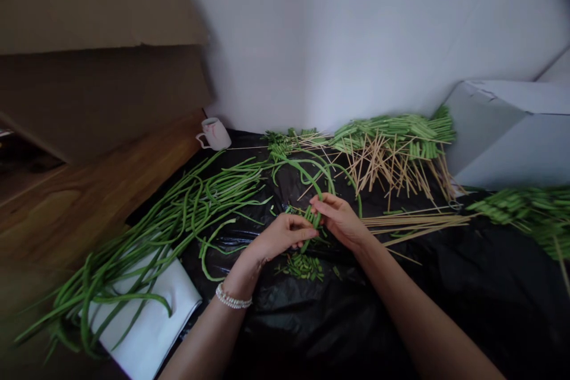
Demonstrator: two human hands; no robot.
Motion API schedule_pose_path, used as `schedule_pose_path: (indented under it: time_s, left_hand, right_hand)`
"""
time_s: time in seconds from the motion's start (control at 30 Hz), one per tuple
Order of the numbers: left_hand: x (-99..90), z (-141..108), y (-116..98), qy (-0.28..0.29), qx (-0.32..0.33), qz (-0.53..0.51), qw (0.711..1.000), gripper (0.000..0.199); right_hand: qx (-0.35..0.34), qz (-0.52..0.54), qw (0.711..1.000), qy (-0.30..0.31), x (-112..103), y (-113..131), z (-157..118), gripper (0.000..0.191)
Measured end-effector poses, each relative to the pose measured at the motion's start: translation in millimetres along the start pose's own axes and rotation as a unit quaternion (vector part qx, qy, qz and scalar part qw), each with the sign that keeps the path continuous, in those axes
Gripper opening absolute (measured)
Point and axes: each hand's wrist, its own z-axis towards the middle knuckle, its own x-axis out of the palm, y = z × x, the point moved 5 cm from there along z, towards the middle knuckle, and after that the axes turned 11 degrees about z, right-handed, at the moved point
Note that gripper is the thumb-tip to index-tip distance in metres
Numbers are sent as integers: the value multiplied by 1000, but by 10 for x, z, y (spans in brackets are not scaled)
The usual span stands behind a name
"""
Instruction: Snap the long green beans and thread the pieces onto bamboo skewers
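Note:
My left hand (285,231) and my right hand (341,218) meet over the middle of a black plastic sheet (338,320). Between them is a small bundle of green long beans (313,218), and the fingers of both hands are closed on it. Long bean strands (307,173) curve away from the bundle toward the back. Small cut bean pieces (305,266) lie in a heap just below my hands. To the left spreads a big pile of whole long beans (178,214), partly over a white folded sheet (155,320).
Skewered beans (396,130) are stacked at the back right, their wooden sticks pointing forward. Loose bamboo skewers (414,224) lie right of my right hand. More skewered beans (529,208) sit far right, below a white box (512,130). A mug (215,134) stands near a cardboard box (98,59).

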Motion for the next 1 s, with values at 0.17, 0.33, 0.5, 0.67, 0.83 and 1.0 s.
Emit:
schedule_pose_path:
  time_s: [0.17, 0.33, 0.5, 0.67, 0.83, 1.0]
  left_hand:
    - [-119, 35, 78, -101, 12, -78, 992, 29]
    - [-202, 96, 201, -138, 25, -310, 940, 31]
    - [-148, 86, 176, -100, 41, -439, 892, 27]
    - [-220, -60, 28, -9, 96, -535, 840, 32]
    - [-345, -59, 100, -61, 57, -520, 850, 3]
    - [-166, 87, 148, -76, 44, -301, 949, 35]
  right_hand:
    - [-20, 0, 1000, -20, -34, 39, 13, 28]
    - [-27, -18, 999, -9, 20, 14, 11, 28]
    - [1, 22, 1000, 9, 107, -59, -5, 27]
    - [26, 106, 993, 33, 89, 34, -35, 26]
    - [21, 48, 998, 42, 51, 46, -33, 24]
    - [-34, -75, 995, 59, 90, -81, -14, 26]
